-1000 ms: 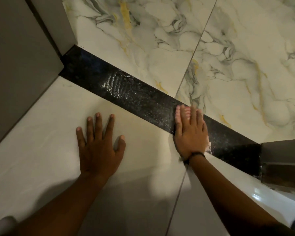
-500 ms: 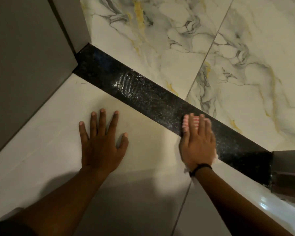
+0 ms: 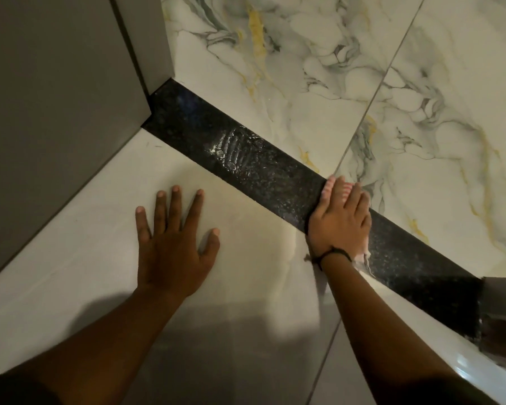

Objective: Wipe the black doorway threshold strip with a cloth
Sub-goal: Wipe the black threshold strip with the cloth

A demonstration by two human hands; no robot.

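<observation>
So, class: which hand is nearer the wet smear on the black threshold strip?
Left. The left hand lies flat on the pale tile just below the wet smear; the right hand presses the cloth farther along the strip.

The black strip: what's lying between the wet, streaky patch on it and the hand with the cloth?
Nothing: in the head view the black strip is bare from the wet patch to the right hand on the cloth.

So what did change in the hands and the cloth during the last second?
The right hand, pressing the cloth on the black strip, drew back slightly, then pushed forward again to the strip's far edge, at nearly the same spot. Nothing was taken hold of or let go. The left hand stayed flat on the pale tile, and the wet smear is unchanged.
</observation>
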